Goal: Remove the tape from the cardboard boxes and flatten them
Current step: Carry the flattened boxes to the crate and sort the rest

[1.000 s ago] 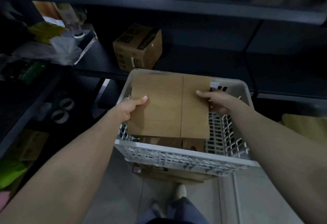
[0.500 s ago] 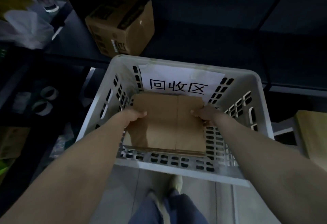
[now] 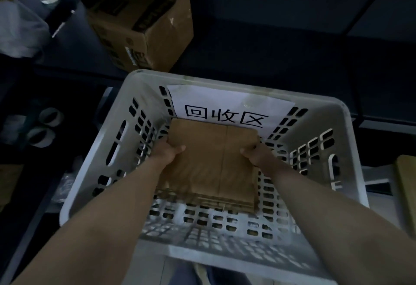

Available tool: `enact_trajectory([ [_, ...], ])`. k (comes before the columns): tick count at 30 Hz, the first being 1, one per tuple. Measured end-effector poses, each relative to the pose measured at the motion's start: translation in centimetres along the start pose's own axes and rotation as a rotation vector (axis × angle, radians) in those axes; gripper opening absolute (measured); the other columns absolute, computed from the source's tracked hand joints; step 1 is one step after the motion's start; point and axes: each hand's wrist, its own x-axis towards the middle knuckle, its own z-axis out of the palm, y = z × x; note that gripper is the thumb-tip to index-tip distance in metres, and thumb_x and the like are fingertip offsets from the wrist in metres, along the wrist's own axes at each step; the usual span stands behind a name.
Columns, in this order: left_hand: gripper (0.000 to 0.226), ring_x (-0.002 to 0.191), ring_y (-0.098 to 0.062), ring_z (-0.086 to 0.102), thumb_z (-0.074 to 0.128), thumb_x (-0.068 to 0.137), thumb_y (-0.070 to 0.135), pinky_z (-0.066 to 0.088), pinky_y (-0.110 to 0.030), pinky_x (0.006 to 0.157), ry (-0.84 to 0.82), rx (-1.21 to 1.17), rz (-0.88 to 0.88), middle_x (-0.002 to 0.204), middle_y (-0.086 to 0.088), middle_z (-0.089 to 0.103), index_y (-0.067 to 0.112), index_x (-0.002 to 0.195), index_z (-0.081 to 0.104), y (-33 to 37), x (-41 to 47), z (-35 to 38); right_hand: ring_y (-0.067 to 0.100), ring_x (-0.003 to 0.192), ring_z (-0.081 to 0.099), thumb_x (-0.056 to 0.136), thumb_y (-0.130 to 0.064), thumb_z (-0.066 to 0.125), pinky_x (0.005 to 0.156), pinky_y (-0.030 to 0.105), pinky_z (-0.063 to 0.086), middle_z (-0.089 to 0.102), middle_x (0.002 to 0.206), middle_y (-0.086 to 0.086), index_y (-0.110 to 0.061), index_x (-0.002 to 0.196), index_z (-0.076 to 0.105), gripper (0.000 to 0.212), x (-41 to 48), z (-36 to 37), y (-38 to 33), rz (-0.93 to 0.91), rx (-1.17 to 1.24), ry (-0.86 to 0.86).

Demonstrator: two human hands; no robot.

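Note:
A flattened brown cardboard box (image 3: pixel 211 163) lies low inside a white slotted plastic crate (image 3: pixel 333 124), on top of other flat cardboard. My left hand (image 3: pixel 168 151) grips its left edge, thumb on top. At the right edge, my right hand (image 3: pixel 252 153) grips it the same way. A white paper sign (image 3: pixel 227 109) with black characters is stuck on the crate's far inner wall. An intact brown cardboard box (image 3: pixel 144 28) with black print stands on the dark shelf behind the crate.
Dark shelving (image 3: pixel 281 43) runs behind and to the left. Rolls of tape (image 3: pixel 45 124) lie on a lower left shelf, and white plastic bags (image 3: pixel 20 30) sit at upper left. A tan board (image 3: pixel 407 185) shows at the right edge. My feet are below the crate.
Both hands have lowered the flattened box from rim height down into the crate onto the stack. The view has tilted down and closer, so the sign now shows.

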Motion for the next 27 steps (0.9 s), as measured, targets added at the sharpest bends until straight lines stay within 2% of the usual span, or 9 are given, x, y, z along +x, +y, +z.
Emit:
enact_trajectory([
  [4, 0.065, 0.120, -0.031, 0.052, 0.070, 0.083, 0.035, 0.043, -0.038, 0.098, 0.080, 0.166, -0.024, 0.136, -0.013, 0.051, 0.007, 0.136, 0.045, -0.1, 0.6, 0.8, 0.032, 0.132, 0.041, 0.094, -0.032, 0.059, 0.106, 0.037, 0.035, 0.038, 0.147, 0.016, -0.004, 0.151, 0.014, 0.078, 1.4, 0.3, 0.7, -0.023, -0.148, 0.034],
  [10, 0.068, 0.120, -0.031, 0.052, 0.072, 0.082, 0.032, 0.042, -0.035, 0.096, 0.103, 0.177, -0.050, 0.137, -0.015, 0.051, 0.005, 0.137, 0.045, -0.5, 1.9, 1.7, 0.030, 0.122, 0.051, 0.090, -0.038, 0.062, 0.093, 0.033, 0.044, 0.051, 0.136, 0.016, 0.000, 0.150, 0.014, 0.086, 3.2, 1.0, 1.9, -0.024, -0.307, 0.106],
  [15, 0.059, 0.113, -0.032, 0.056, 0.071, 0.083, 0.033, 0.045, -0.033, 0.086, 0.140, 0.345, -0.007, 0.130, -0.017, 0.056, 0.001, 0.128, 0.050, -0.2, 1.6, 1.8, 0.031, 0.120, 0.052, 0.091, -0.037, 0.061, 0.094, 0.035, 0.045, 0.052, 0.133, 0.016, 0.000, 0.147, 0.023, 0.077, 3.0, 0.9, 1.5, -0.005, -0.359, 0.109],
  [17, 0.059, 0.114, -0.032, 0.055, 0.068, 0.084, 0.035, 0.047, -0.036, 0.089, 0.161, 0.448, 0.024, 0.132, -0.018, 0.053, 0.001, 0.128, 0.049, 0.4, 0.8, 1.7, 0.030, 0.116, 0.055, 0.092, -0.036, 0.059, 0.092, 0.036, 0.047, 0.055, 0.129, 0.015, -0.002, 0.139, 0.039, 0.062, 2.3, 0.7, 1.0, -0.030, -0.419, 0.123],
  [19, 0.063, 0.120, -0.033, 0.049, 0.064, 0.087, 0.036, 0.045, -0.038, 0.094, 0.177, 0.581, 0.067, 0.139, -0.019, 0.043, 0.000, 0.134, 0.042, 1.3, -0.3, 1.4, 0.028, 0.106, 0.060, 0.093, -0.032, 0.056, 0.083, 0.033, 0.048, 0.062, 0.118, 0.013, -0.006, 0.121, 0.057, 0.038, 1.3, 0.3, -0.1, -0.043, -0.523, 0.196],
  [21, 0.067, 0.124, -0.034, 0.043, 0.062, 0.088, 0.038, 0.043, -0.041, 0.099, 0.198, 0.675, 0.138, 0.143, -0.019, 0.036, 0.003, 0.139, 0.035, 2.4, -1.5, 0.8, 0.027, 0.100, 0.062, 0.095, -0.018, 0.047, 0.078, 0.032, 0.049, 0.064, 0.112, 0.011, -0.008, 0.107, 0.063, 0.023, -0.3, -0.4, -1.7, -0.014, -0.651, 0.254],
  [23, 0.067, 0.127, -0.034, 0.040, 0.062, 0.088, 0.036, 0.039, -0.044, 0.103, 0.210, 0.691, 0.237, 0.142, -0.017, 0.037, 0.006, 0.141, 0.034, 3.6, -3.0, 0.1, 0.026, 0.100, 0.062, 0.093, -0.010, 0.043, 0.076, 0.030, 0.050, 0.064, 0.111, 0.011, -0.007, 0.106, 0.063, 0.024, -2.1, -1.0, -3.5, -0.006, -0.713, 0.281],
  [25, 0.057, 0.125, -0.032, 0.042, 0.060, 0.090, 0.033, 0.039, -0.045, 0.103, 0.210, 0.705, 0.379, 0.138, -0.014, 0.043, 0.007, 0.137, 0.040, 5.3, -5.1, -0.8, 0.025, 0.099, 0.061, 0.092, -0.011, 0.048, 0.072, 0.029, 0.050, 0.063, 0.110, 0.009, -0.007, 0.110, 0.063, 0.024, -4.5, -1.6, -5.6, -0.043, -0.756, 0.314],
  [27, 0.052, 0.122, -0.030, 0.045, 0.057, 0.092, 0.030, 0.041, -0.044, 0.101, 0.191, 0.708, 0.513, 0.135, -0.012, 0.044, 0.008, 0.136, 0.041, 7.4, -7.8, -1.8, 0.026, 0.107, 0.056, 0.091, -0.015, 0.053, 0.080, 0.033, 0.050, 0.057, 0.116, 0.009, -0.008, 0.119, 0.058, 0.030, -7.8, -2.5, -8.0, -0.130, -0.816, 0.342],
])
